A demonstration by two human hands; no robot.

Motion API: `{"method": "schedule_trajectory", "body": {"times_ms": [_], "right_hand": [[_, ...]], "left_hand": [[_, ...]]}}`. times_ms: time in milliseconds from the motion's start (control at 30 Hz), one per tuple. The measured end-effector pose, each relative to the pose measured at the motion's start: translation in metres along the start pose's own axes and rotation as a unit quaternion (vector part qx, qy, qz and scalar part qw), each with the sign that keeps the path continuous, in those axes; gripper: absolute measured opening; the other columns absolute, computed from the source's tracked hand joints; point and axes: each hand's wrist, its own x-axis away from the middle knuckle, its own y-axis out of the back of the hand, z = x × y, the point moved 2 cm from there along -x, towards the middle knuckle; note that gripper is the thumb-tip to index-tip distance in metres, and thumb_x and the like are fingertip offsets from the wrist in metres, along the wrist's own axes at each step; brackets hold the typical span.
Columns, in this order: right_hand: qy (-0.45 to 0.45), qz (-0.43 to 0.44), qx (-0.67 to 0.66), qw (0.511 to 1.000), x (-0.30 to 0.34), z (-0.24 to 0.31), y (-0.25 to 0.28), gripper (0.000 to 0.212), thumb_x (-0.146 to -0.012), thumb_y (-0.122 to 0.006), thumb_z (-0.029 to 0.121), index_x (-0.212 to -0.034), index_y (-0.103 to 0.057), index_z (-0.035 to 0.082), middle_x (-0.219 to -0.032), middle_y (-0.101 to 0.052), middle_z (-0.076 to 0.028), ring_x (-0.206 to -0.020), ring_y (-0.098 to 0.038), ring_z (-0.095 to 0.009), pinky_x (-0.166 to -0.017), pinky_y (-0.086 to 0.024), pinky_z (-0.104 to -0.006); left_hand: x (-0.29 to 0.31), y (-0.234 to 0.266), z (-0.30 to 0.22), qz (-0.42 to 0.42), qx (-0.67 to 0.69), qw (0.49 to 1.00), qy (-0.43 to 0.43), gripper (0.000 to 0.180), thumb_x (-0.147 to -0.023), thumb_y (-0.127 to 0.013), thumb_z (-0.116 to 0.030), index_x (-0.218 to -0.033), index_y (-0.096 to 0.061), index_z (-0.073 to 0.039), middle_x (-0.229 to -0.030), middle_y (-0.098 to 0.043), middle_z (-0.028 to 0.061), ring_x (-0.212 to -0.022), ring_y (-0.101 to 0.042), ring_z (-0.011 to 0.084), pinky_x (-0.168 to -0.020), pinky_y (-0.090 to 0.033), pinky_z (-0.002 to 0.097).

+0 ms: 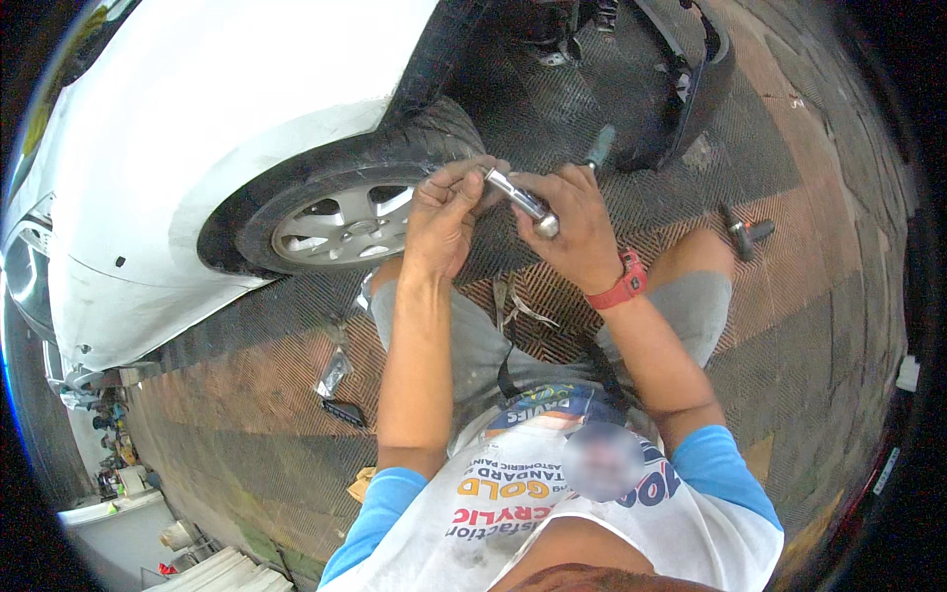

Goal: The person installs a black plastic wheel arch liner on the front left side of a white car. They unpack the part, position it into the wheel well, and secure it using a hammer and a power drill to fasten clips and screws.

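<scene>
In front of me, near the car wheel (pixel 355 227), both my hands are on a shiny chrome socket tool (pixel 520 197). My left hand (pixel 444 217) pinches about its far end, with the fingertips partly hidden. My right hand (pixel 577 222) is closed around the nearer part, by the rounded knob-like end. A teal handle (pixel 600 146) sticks out past the right fingers; whether it joins the chrome piece is hidden by the hand.
A white car body (pixel 227 89) fills the upper left. A detached dark bumper (pixel 705 89) lies at upper right. On the patterned floor are pliers (pixel 518 306) between my legs, a hammer (pixel 742 232) at right, a clear plastic packet (pixel 335 373) and a black item (pixel 344 412) at left.
</scene>
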Motion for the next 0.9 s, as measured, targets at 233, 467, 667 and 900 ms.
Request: {"method": "schedule_trajectory", "body": {"times_ms": [233, 467, 667, 900], "right_hand": [[0.003, 0.021, 0.049, 0.999, -0.01, 0.007, 0.009, 0.04, -0.077, -0.074, 0.009, -0.115, -0.062, 0.009, -0.101, -0.068, -0.008, -0.086, -0.06, -0.03, -0.079, -0.048, -0.0431], [-0.133, -0.083, -0.054, 0.986, -0.036, 0.003, 0.003, 0.031, -0.086, -0.071, 0.017, -0.111, -0.06, 0.004, -0.079, -0.067, -0.02, -0.074, -0.068, -0.04, -0.063, -0.053, -0.0455], [-0.073, -0.209, -0.045, 0.974, -0.084, -0.008, 0.005, 0.018, -0.086, -0.07, 0.017, -0.092, -0.063, 0.001, -0.072, -0.066, -0.017, -0.065, -0.067, -0.035, -0.06, -0.052, -0.0406], [-0.162, -0.16, -0.12, 0.966, -0.125, -0.001, 0.016, 0.02, -0.085, -0.065, 0.009, -0.1, -0.062, -0.004, -0.079, -0.067, -0.023, -0.075, -0.071, -0.034, -0.065, -0.053, -0.0394]], "left_hand": [[-0.003, -0.001, -0.006, 0.032, -0.024, 0.999, -0.019, 0.03, -0.096, -0.068, -0.015, -0.12, -0.065, 0.002, -0.113, -0.07, 0.0143, -0.105, -0.066, 0.0201, -0.093, -0.054, 0.0328], [-0.049, -0.042, -0.008, -0.008, 0.003, 1.0, -0.001, 0.034, -0.098, -0.065, -0.021, -0.124, -0.062, 0.001, -0.114, -0.068, 0.01, -0.107, -0.063, 0.0177, -0.094, -0.051, 0.0309], [-0.091, -0.058, -0.023, 0.052, 0.121, 0.991, -0.026, 0.039, -0.1, -0.063, -0.029, -0.126, -0.06, -0.001, -0.121, -0.066, 0.0096, -0.114, -0.061, 0.0211, -0.101, -0.05, 0.0357], [-0.105, -0.056, -0.023, 0.078, 0.195, 0.976, 0.054, 0.045, -0.103, -0.052, -0.041, -0.125, -0.06, -0.002, -0.121, -0.067, 0.012, -0.115, -0.063, 0.0222, -0.102, -0.049, 0.0372]]}}
